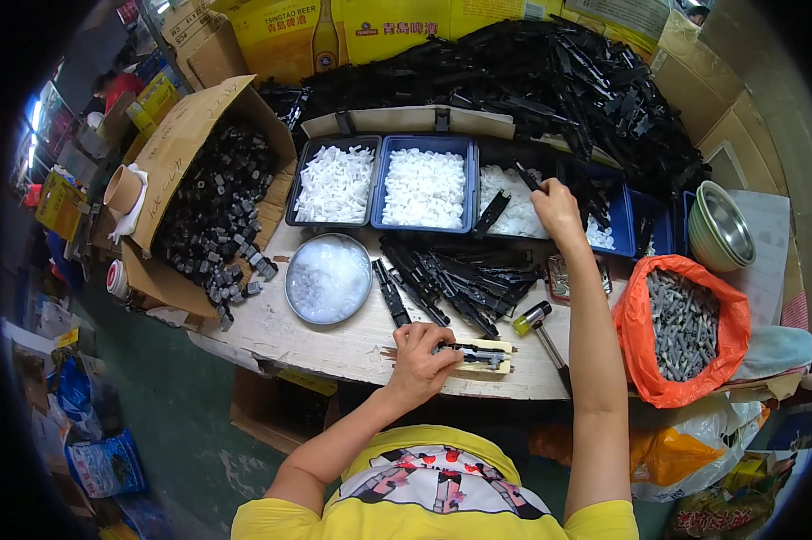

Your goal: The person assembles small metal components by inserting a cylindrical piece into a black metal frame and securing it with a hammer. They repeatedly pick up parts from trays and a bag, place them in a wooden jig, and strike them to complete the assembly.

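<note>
My left hand (pixel 421 362) is closed over a slim dark assembly (pixel 482 356), fingers curled down and thumb along its side, where it sits on a pale yellow fixture (pixel 507 347) at the front of the bench (pixel 334 349). My right hand (pixel 557 211) is reaching over the third tray, its fingertips bunched narrow at the end of a thin black strip (pixel 527 175); I cannot tell whether they grip it.

Between my left hand and the trays lies a heap of long black plastic pieces (pixel 455 279), smooth and criss-crossed. A hammer (pixel 534 317) with a translucent yellow face and metal shaft slants beside my right forearm, which partly hides a shallow container (pixel 556 293) of shiny metal bits. To the left, a round metal dish (pixel 327 320) holds a glassy, whitish mass.

Beyond stand a blue tray (pixel 472 189) of small white rounded pieces and a black tray (pixel 374 184) of longer white ones. A cardboard box (pixel 187 121) spills chunky black blocks (pixel 221 211) at the left; a crinkled orange bag (pixel 634 315) of grey, rod-like pieces (pixel 685 324) crowds the right, below nested bowls (pixel 708 238). A mound of glossy black parts (pixel 523 81) closes off the back.
</note>
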